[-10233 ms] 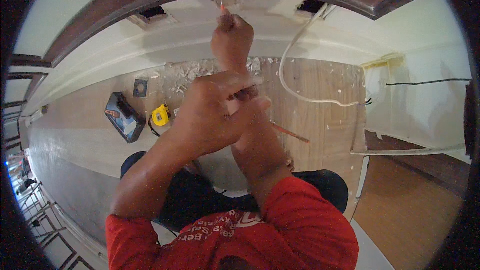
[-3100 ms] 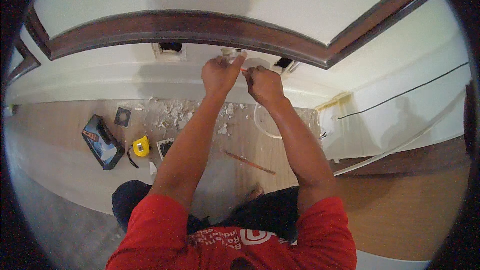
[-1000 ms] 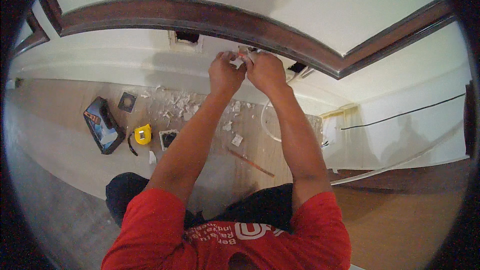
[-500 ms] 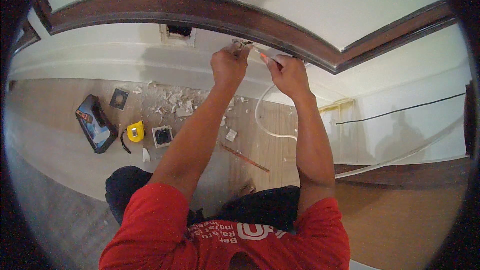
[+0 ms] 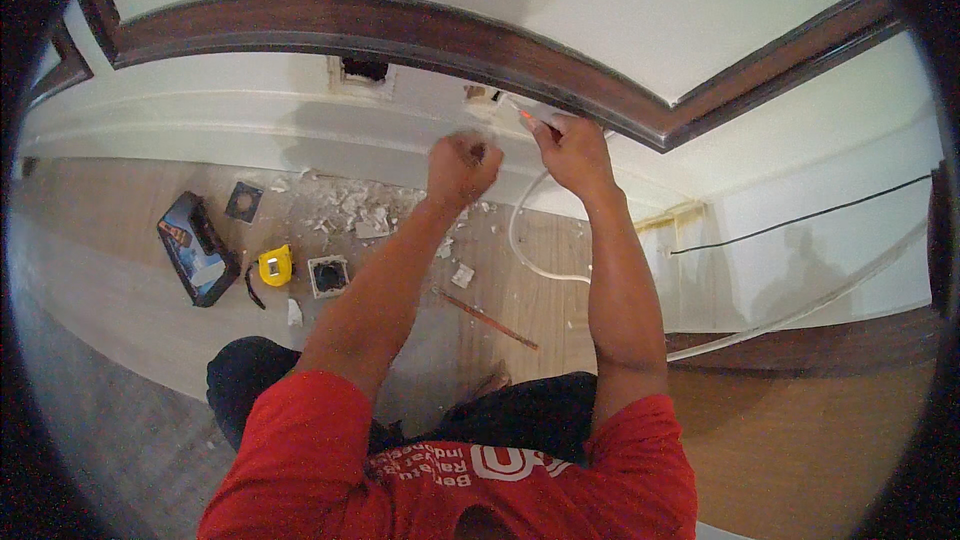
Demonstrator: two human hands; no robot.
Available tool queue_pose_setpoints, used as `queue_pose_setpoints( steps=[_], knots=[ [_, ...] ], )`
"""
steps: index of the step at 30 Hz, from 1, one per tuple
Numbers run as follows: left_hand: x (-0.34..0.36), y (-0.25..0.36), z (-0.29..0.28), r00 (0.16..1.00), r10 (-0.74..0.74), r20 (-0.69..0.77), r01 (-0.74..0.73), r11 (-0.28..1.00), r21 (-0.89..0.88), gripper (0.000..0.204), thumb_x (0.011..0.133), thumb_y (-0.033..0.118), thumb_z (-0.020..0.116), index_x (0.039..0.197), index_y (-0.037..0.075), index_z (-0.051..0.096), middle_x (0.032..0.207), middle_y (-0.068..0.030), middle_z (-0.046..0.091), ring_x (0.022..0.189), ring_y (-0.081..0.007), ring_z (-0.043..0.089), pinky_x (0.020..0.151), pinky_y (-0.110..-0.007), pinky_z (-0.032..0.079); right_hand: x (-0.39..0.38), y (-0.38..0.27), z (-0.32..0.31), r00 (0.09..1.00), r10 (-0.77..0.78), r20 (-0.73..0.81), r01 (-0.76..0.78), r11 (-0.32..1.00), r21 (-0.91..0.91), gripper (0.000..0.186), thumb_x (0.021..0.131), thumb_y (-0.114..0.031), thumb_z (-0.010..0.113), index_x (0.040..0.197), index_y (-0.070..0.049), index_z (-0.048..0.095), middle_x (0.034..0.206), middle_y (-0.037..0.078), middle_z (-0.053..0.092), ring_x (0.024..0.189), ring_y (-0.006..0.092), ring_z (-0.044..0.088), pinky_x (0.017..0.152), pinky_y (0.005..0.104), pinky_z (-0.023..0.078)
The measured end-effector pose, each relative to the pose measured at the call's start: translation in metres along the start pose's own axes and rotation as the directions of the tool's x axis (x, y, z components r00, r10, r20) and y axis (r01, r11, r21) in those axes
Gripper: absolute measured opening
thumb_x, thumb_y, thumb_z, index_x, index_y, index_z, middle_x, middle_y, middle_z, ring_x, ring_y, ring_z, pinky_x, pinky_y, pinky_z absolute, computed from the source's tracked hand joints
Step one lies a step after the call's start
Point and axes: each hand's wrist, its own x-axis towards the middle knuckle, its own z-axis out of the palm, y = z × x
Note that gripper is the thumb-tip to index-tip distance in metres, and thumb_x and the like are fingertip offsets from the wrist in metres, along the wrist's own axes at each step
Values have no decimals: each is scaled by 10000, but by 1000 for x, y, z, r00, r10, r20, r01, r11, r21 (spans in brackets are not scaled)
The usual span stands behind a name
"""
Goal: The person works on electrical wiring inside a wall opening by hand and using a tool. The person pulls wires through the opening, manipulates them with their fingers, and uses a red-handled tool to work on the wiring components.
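Observation:
My right hand (image 5: 578,155) is closed round a slim tool with an orange part (image 5: 527,117); its kind is hard to make out. The tool's tip points at a small opening (image 5: 484,94) in the white wall, just under the dark wooden trim. Below and left of that opening is my left hand (image 5: 462,170), apart from the wall. Its fingers are curled and blurred at the tips, and what they hold, if anything, does not show. A square wall hole (image 5: 364,70) with a dark inside lies farther left.
White rubble (image 5: 365,212) litters the floor along the wall. Left of it lie a yellow tape measure (image 5: 275,266), a square box (image 5: 328,277), a dark square plate (image 5: 244,202) and a black case (image 5: 197,250). A reddish strip (image 5: 488,320) and a white cable (image 5: 520,240) lie between my arms.
My left hand has come away from the wall opening, down toward me, uncovering it. My right hand stays close to the opening with the tool in it.

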Motion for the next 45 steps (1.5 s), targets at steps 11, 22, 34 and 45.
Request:
queue_pose_setpoints(
  steps=[11, 22, 34, 45],
  knots=[
    [-1, -13, -8, 991, -120, -52, 122, 992, 40, 297, 805, 290, 657, 778, -2, 703, 775, -220, 664, 726, -400, 652, 670, -442, 517, 9, -6, 56, 991, -41, -126, 20, 986, -165, 257, 890, -234, 564, 841, -2, 663, 754, 241, 630, 743, 415, 632, 694, 492, 494],
    [16, -6, -16, 958, -148, -244, 136, 988, -66, 275, 815, 292, 670, 876, 27, 707, 695, -172, 688, 615, -265, 684, 616, -380, 525, 10, -26, 67, 987, 10, -160, -71, 922, -380, 293, 906, -250, 508, 897, -8, 673, 808, 218, 659, 752, 382, 658, 692, 493, 523],
    [0, -3, 22, 926, -196, -323, 196, 980, -30, 243, 810, 232, 635, 905, 24, 716, 785, -190, 686, 737, -345, 669, 697, -411, 514, 23, -18, 67, 997, 37, -69, -53, 969, -243, 306, 895, -245, 525, 840, 9, 687, 803, 242, 663, 783, 385, 665, 720, 480, 532],
    [6, -25, 10, 887, -357, -293, 286, 922, -260, 337, 796, 294, 652, 920, -13, 717, 827, -195, 698, 780, -318, 684, 745, -393, 513, 22, 4, 41, 987, -134, 91, 157, 933, -323, 293, 904, -275, 516, 933, -39, 687, 864, 183, 686, 788, 350, 677, 735, 471, 541]
  ],
)
